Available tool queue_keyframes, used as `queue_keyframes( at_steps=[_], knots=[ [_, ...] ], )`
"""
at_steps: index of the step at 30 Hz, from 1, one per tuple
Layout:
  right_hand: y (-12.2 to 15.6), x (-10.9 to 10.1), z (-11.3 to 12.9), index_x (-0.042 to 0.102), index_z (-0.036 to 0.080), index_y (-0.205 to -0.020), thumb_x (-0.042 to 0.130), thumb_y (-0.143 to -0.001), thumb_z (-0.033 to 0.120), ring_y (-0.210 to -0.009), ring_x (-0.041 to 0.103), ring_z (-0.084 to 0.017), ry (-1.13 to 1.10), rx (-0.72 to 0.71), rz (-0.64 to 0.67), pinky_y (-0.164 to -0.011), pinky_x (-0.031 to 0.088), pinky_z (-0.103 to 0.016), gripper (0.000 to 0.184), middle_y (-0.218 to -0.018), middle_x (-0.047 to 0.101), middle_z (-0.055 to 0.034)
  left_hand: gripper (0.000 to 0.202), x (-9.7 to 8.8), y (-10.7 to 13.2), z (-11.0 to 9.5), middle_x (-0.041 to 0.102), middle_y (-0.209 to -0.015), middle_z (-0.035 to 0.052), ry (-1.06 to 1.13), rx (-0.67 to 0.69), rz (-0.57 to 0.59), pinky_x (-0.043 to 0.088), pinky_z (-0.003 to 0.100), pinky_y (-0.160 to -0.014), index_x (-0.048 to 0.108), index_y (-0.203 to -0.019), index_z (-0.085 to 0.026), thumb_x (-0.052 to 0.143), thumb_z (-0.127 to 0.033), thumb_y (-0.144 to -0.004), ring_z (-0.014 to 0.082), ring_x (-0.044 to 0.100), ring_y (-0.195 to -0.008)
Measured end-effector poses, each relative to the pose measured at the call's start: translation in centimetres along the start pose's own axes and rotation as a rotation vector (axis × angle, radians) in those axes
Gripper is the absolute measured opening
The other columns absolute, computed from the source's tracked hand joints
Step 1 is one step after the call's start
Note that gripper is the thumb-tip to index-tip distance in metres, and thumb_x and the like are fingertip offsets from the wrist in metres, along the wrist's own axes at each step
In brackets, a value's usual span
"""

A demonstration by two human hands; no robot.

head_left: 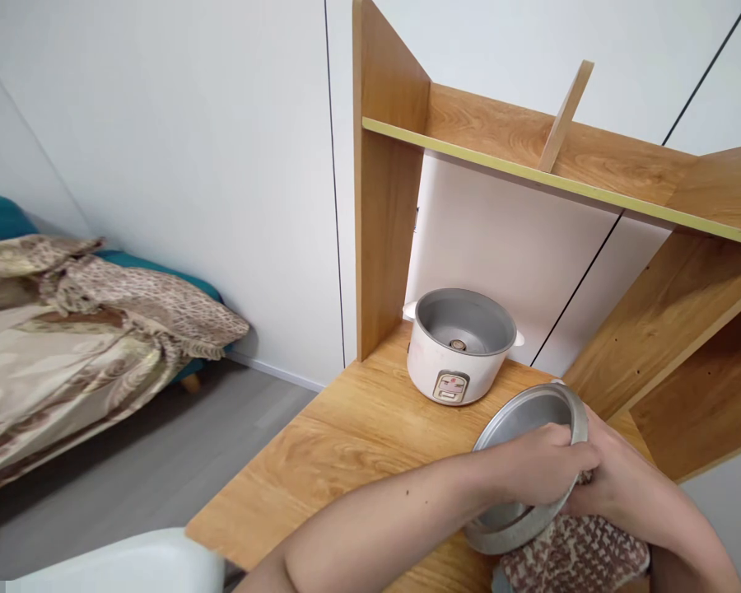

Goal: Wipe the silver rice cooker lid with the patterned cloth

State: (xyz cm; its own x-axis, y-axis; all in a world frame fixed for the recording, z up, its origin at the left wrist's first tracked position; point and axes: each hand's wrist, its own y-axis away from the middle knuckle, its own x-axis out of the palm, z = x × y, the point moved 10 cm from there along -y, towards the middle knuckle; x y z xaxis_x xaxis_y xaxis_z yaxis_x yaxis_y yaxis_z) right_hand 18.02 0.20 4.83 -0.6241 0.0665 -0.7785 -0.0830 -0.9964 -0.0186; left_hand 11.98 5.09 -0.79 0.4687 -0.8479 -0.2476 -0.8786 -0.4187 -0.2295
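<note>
My left hand (540,473) reaches across and grips the rim of a grey metal inner pot (519,416), tilted on its side above the wooden desk (346,436). My right hand (623,482) is behind the pot on its outer side, pressed against it together with a brown-and-white patterned cloth (577,556) that hangs below the pot. A white rice cooker (460,346) stands open and without its pot at the back of the desk, about a hand's width beyond the pot.
A wooden shelf unit (389,198) rises from the desk's back edge with an upper shelf (531,156). A bed with patterned bedding (86,329) lies at the left. The back of a white chair (136,564) is at the bottom left.
</note>
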Motion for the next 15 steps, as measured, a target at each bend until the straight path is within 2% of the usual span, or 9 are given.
queue_keyframes(
  at_steps=[2,4,8,12,15],
  knots=[
    [-0.2,-0.2,-0.4,0.065,0.032,-0.112,0.084,-0.064,0.035,-0.113,0.075,-0.037,-0.035,-0.002,0.019,-0.118,0.066,-0.060,0.051,-0.118,0.078,-0.0045,0.049,0.6,0.0,0.3,0.063,-0.068,0.0003,0.000,-0.059,0.046,0.053,0.038,-0.078,0.081,-0.081,-0.024,0.061,-0.060,-0.107,0.0268,0.065,-0.083],
    [-0.4,-0.3,-0.8,0.064,0.032,-0.110,0.083,-0.063,0.034,-0.111,0.074,-0.035,-0.044,0.005,0.029,-0.121,0.065,-0.060,0.051,-0.115,0.078,-0.0031,0.047,0.7,0.0,0.3,0.061,-0.065,-0.0005,0.023,-0.055,0.060,0.053,0.038,-0.078,0.081,-0.080,-0.024,0.063,-0.058,-0.107,0.0255,0.063,-0.081],
    [-0.6,-0.1,-0.6,0.065,0.032,-0.113,0.085,-0.066,0.037,-0.114,0.075,-0.036,-0.043,-0.015,0.031,-0.114,0.067,-0.057,0.052,-0.119,0.078,-0.0046,0.039,0.3,0.0,0.2,0.059,-0.065,-0.0009,0.030,0.013,0.025,0.059,0.041,-0.091,0.086,-0.088,-0.024,0.065,-0.051,-0.107,0.0279,0.064,-0.091],
    [-0.3,0.2,-0.1,0.069,0.030,-0.117,0.088,-0.072,0.038,-0.119,0.078,-0.039,-0.008,-0.021,0.005,-0.110,0.068,-0.057,0.050,-0.126,0.079,-0.0080,0.035,0.0,0.1,1.3,0.063,-0.079,0.0030,0.035,-0.093,-0.003,0.062,0.049,-0.097,0.076,-0.081,-0.026,0.069,-0.053,-0.104,0.0298,0.062,-0.091],
    [0.3,0.4,0.1,0.072,0.030,-0.118,0.089,-0.071,0.036,-0.125,0.078,-0.041,0.036,-0.015,-0.032,-0.112,0.068,-0.058,0.051,-0.131,0.080,-0.0098,0.033,-0.3,0.2,0.6,0.068,-0.093,0.0069,0.066,-0.090,0.000,0.064,0.055,-0.107,0.077,-0.086,-0.026,0.075,-0.057,-0.099,0.0355,0.067,-0.100]
  ],
)
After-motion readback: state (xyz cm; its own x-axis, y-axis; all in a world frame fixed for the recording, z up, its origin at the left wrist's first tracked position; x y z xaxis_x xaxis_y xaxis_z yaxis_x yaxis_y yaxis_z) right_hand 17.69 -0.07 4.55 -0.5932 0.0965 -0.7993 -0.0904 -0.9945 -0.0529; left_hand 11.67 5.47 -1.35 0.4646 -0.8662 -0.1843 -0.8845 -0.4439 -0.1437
